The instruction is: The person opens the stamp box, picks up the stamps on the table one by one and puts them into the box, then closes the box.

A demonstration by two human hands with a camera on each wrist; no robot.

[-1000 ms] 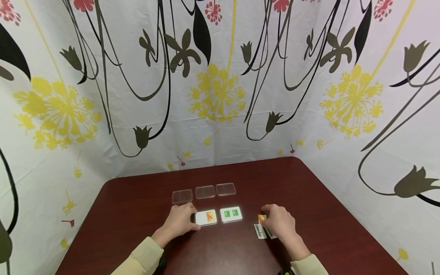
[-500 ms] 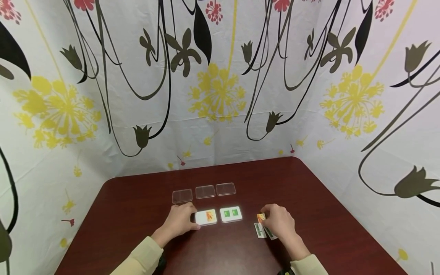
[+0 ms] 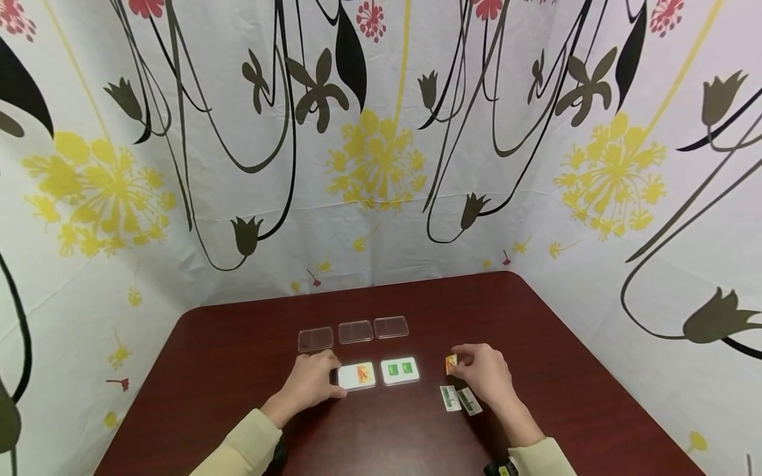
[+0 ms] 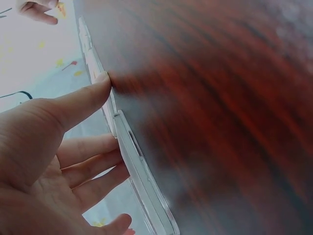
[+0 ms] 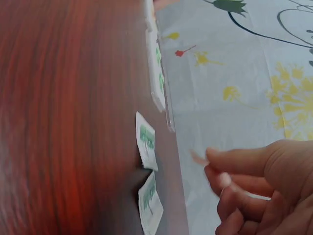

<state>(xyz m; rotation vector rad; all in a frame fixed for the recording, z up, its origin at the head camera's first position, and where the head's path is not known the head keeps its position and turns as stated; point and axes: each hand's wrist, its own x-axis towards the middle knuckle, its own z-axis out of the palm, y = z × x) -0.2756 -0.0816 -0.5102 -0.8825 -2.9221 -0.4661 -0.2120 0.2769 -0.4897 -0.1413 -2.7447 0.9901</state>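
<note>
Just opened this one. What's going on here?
A person is working at a dark red table with both hands. The right hand pinches a small orange piece, with two green-and-white pieces lying just nearer the person. The left hand holds the left end of a white case showing one orange print. Beside it, a second white case shows two green prints. Three clear plastic trays sit in a row farther back.

Orange piece (image 3: pixel 451 364) partly hidden behind the right hand (image 3: pixel 485 375), print (image 5: pixel 147 137) on the green-and-white packets (image 3: pixel 469 401) illegibly small.
</note>
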